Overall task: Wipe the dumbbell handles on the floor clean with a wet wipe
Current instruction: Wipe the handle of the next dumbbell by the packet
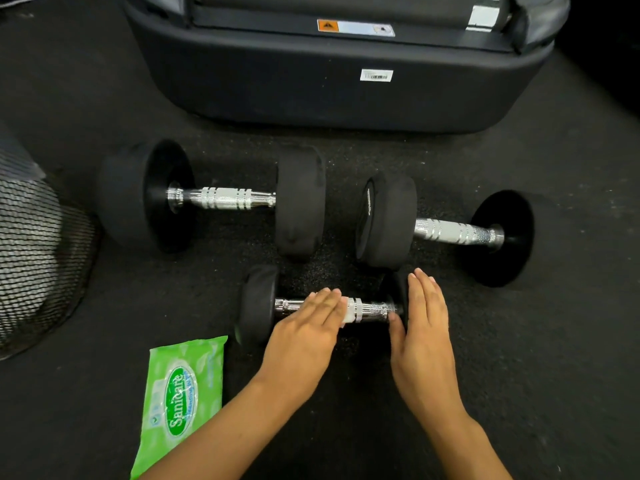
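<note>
Wiping small dumbbell handle: left hand flat, pressing wipe; right hand open-fingered, steadying end so no rolling.

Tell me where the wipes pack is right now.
In the head view the green wipes pack lies on the floor at lower left, just left of the left forearm and below the small dumbbell.

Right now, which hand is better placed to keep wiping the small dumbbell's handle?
Left. The left hand lies flat on the small dumbbell's handle with the white wet wipe showing under its fingertips. The right hand rests open against the right weight, seemingly steadying it.
</note>
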`<state>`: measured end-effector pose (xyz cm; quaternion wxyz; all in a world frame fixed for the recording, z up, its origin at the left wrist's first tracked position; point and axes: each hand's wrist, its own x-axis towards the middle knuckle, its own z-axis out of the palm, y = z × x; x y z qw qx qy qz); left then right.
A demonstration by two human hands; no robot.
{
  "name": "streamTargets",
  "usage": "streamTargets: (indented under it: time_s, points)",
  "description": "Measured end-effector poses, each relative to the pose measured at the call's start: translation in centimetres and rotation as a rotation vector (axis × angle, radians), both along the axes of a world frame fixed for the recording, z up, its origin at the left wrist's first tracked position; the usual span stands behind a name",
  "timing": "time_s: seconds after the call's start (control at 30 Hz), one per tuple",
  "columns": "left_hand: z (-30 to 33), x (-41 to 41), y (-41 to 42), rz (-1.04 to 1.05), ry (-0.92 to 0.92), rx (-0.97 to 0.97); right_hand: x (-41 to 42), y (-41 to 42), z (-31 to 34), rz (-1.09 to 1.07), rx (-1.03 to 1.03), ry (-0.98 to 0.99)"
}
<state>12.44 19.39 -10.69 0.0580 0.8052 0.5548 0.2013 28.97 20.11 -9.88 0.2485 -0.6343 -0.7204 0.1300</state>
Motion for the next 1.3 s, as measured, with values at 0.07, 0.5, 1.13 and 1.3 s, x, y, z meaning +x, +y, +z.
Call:
streamTargets:
  time_s: [0.07,0.5,1.13,1.3]
  points:
    - [-0.1,0.4,0.3,-0.007,0.003,0.006,0.0,0.0,-0.1,0.002,0.009,0.006]
    - [-0.7,0.8,1.2,0.079,0.024,-0.061,0.0,-0.1,-0.2,-0.007,0.004,-0.002]
    - [4.1,-1.9,0.1,-0.036,-0.130,-0.054,-3.2,-0.7,2.8,0.246,0.178,0.082]
    - [4.3,-5.4,-1.0,0.016,-0.033,-0.014,-3.8,-0.8,1.8,0.090,0.164,-0.045]
